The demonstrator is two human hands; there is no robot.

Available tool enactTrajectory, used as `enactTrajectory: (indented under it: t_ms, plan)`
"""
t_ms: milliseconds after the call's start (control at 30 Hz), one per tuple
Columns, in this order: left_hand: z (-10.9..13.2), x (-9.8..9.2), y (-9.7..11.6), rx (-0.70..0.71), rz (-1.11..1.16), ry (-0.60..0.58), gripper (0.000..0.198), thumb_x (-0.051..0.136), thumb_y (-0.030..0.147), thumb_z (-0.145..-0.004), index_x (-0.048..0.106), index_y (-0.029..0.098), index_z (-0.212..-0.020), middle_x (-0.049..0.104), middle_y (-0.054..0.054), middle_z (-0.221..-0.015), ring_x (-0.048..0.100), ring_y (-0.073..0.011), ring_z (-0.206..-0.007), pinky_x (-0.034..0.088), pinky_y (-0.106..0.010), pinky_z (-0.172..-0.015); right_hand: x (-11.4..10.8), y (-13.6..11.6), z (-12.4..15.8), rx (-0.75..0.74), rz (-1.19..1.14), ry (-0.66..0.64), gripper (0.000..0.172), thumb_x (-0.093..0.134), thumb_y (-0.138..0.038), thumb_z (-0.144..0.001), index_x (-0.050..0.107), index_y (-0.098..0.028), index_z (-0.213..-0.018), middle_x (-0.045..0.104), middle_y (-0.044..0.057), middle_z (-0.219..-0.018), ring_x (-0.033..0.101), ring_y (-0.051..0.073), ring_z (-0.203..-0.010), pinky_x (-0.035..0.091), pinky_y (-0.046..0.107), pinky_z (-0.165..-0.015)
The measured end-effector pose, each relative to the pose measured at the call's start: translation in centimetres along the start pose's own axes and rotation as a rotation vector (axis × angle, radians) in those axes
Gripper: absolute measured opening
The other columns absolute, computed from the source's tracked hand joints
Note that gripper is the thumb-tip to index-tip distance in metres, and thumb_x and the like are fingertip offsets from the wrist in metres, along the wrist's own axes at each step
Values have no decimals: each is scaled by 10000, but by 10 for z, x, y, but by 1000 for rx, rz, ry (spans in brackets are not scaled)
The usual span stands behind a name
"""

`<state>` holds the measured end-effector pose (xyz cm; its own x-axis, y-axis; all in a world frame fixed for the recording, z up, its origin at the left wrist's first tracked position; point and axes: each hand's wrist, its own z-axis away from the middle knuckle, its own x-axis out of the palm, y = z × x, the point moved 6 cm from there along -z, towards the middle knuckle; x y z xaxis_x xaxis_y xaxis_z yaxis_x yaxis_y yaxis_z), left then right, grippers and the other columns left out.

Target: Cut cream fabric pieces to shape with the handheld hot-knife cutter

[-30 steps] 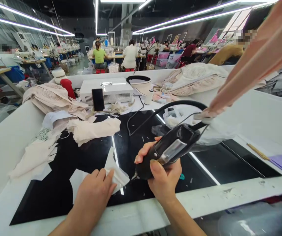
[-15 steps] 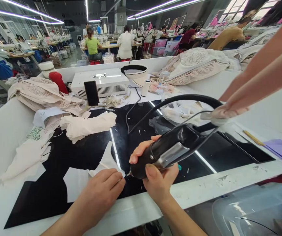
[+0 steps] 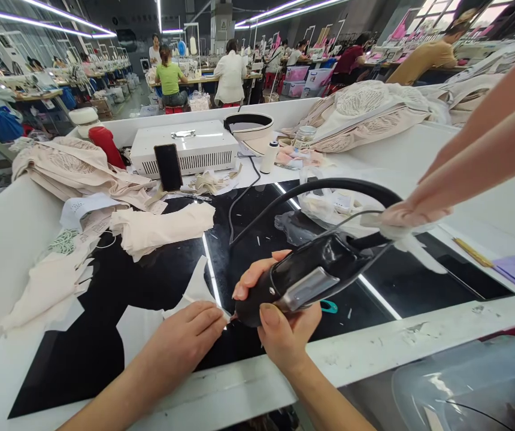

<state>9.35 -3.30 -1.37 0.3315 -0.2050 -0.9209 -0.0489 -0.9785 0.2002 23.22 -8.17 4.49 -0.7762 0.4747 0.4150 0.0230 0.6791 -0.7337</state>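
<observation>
My right hand (image 3: 279,329) is wrapped round a black corded handheld tool (image 3: 302,281) with a silver metal plate on its side. The tool's narrow tip points left and meets the end of a white fabric piece (image 3: 198,281). My left hand (image 3: 185,341) holds that piece near the same end, fingers together; its thumb is hidden. Beneath the left hand's wrist side, a wider white panel (image 3: 138,329) lies on the black glossy board (image 3: 82,353). Stretched pinkish cloth strips (image 3: 477,143) from the upper right are knotted at the tool's cable end.
A folded stack of cream fabric (image 3: 163,227) lies beyond my left hand. Farther back stand a white vented box (image 3: 183,149), a phone (image 3: 168,167) and a thread cone (image 3: 269,157). A teal-handled tool (image 3: 329,306) is right of my right hand. Several people sit at sewing machines behind.
The black tool has shifted slightly left, its tip now against the fabric's end. More of the teal handle shows. My left hand stays on the fabric, and the view has turned a little.
</observation>
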Motion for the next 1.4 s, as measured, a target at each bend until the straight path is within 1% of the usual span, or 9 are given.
enactTrajectory:
  t_ms: [100, 200, 300, 467, 800, 900, 1000, 1133, 1400]
  plan:
    - [1, -5, -2, -20, -15, 53, 227, 498, 121, -1048, 619, 108, -1240, 671, -104, -1195, 616, -245, -1179, 549, -448, -1066, 0, -1, 0, -3, 9, 4, 422, 759, -389, -884, 533, -275, -1222, 657, -7, -850, 616, 131, -621, 546, 260, -533]
    - [-1, -10, -1, -14, -52, 88, 214, 505, 132, -1042, 635, 107, -1209, 669, -118, -1160, 632, -258, -1139, 568, -470, -1028, -1, -3, 1, -3, 34, 15, 432, 759, -406, -880, 528, -270, -1218, 654, -4, -833, 608, 137, -610, 538, 265, -517]
    - [-1, -10, -1, -14, -49, 62, 223, 513, 129, -1031, 627, 93, -1219, 666, -127, -1128, 641, -263, -1105, 601, -432, -959, 0, -3, 1, -1, 45, 23, 432, 764, -416, -875, 535, -266, -1209, 650, -5, -822, 602, 138, -610, 537, 269, -522]
    - [-1, -11, -2, -24, -21, 56, 251, 489, 118, -1037, 611, 116, -1257, 666, -120, -1136, 646, -249, -1100, 599, -407, -952, 1, -3, 1, 7, -12, -5, 412, 758, -374, -891, 546, -286, -1233, 651, -8, -855, 605, 134, -642, 541, 258, -513]
    - [2, -6, 1, -60, 13, -27, 291, 468, 111, -1045, 577, 126, -1314, 644, -119, -1210, 604, -264, -1143, 568, -462, -1012, 0, -5, 2, 6, 23, 2, 421, 756, -396, -883, 551, -275, -1229, 647, -4, -819, 602, 146, -621, 531, 280, -524]
    - [7, -3, 4, -68, 34, -42, 286, 483, 110, -1041, 578, 123, -1311, 638, -122, -1209, 598, -257, -1147, 560, -468, -1026, 0, -6, 8, 36, 19, -7, 435, 757, -419, -879, 553, -277, -1235, 645, 2, -828, 611, 154, -634, 529, 297, -545]
    - [13, 0, 5, -85, 50, -45, 301, 507, 111, -1034, 574, 141, -1326, 623, -121, -1239, 589, -243, -1177, 542, -456, -1060, 2, -6, 13, 90, -6, -32, 408, 753, -395, -885, 559, -292, -1229, 641, 10, -843, 607, 159, -645, 522, 305, -549]
    - [18, 3, 4, -112, 66, -80, 361, 537, 78, -1008, 565, 171, -1356, 588, -121, -1308, 562, -252, -1234, 513, -466, -1100, 4, -10, 12, 80, -19, -39, 427, 774, -400, -868, 570, -302, -1230, 637, 2, -823, 594, 150, -633, 521, 285, -533]
    - [17, -4, 6, -151, 62, -49, 387, 536, 49, -990, 587, 197, -1343, 561, -144, -1336, 537, -282, -1287, 556, -464, -1046, 5, -10, 8, 100, -9, -22, 470, 810, -440, -831, 560, -268, -1189, 637, -8, -793, 606, 154, -613, 530, 294, -532]
